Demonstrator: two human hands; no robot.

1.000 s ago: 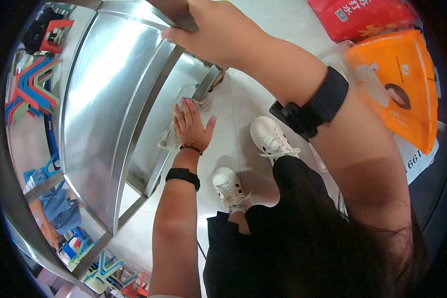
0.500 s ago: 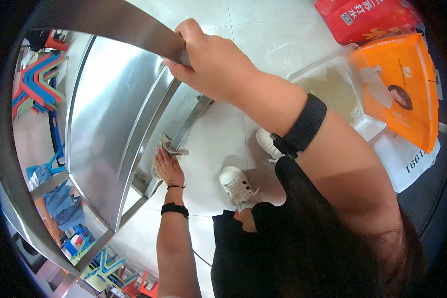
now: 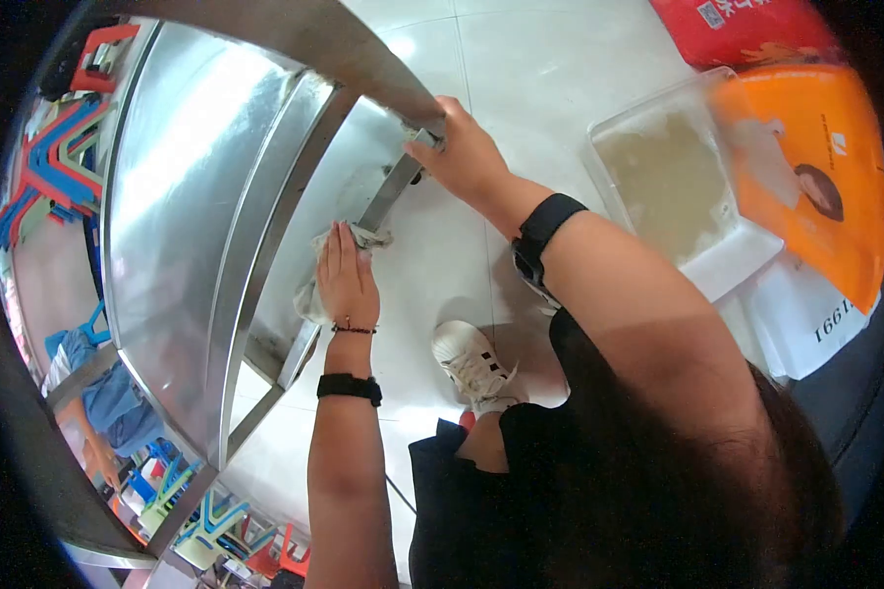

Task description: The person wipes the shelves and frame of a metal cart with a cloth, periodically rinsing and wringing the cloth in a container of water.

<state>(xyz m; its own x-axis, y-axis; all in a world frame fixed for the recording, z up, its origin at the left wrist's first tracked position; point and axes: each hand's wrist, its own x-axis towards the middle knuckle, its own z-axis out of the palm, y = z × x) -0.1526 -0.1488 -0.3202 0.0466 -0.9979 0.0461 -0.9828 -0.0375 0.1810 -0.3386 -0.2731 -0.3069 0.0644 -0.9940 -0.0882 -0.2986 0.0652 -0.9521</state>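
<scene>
My left hand [image 3: 348,283] presses a greyish cloth [image 3: 309,302] over the low steel crossbar [image 3: 387,194], fingers straight and close together. Part of the cloth bunches out beyond the fingertips and beneath the hand. My right hand [image 3: 467,152] is closed around the lower end of the steel leg [image 3: 363,49], near where the crossbar meets it. Its thumb lies against the metal, and some fingers are hidden behind it. Shiny steel panels [image 3: 192,187] of the same stand rise to the left of both hands.
A clear plastic tub [image 3: 663,187] of cloudy liquid stands on the floor at right, beside an orange bag [image 3: 815,177], a red bag [image 3: 746,29] and a white bag [image 3: 805,314]. My shoe [image 3: 467,358] is below. Stacked coloured stools [image 3: 64,162] and another person [image 3: 123,402] appear at left.
My right hand has shifted down the steel leg, closer to the crossbar. My left hand has slid with the cloth along the crossbar, towards the leg.
</scene>
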